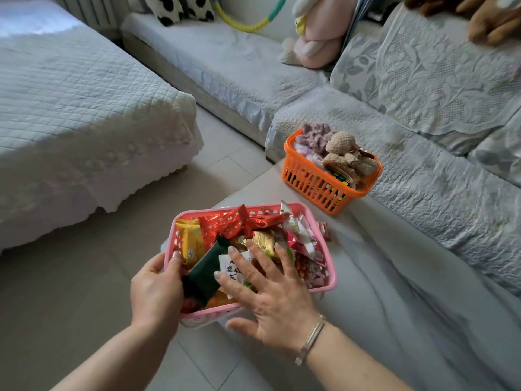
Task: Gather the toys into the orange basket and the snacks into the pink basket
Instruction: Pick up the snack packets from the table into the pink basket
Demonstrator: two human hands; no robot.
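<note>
Your left hand (pixel 156 289) grips the pink basket (pixel 331 273) by its near-left rim to steady it, while your right hand (pixel 272 294) presses flat, fingers spread, packing the snacks (pixel 239 224) beneath. The orange basket (pixel 324 182) sits beyond your right fingertips.

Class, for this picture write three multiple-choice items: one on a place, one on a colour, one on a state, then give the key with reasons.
1. Where does the orange basket stand?
A. beyond the pink basket, beside the sofa
B. on the bed
C. in a hand

2. What colour is the long packet beside the left hand?
A. blue
B. dark green
C. white

3. How does the right hand lie?
A. clenched
B. flat on the snacks
C. off the basket

Key: 1 A, it stands by the sofa; 2 B, its wrapper shows green; 3 B, fingers spread over the pink basket.
</note>
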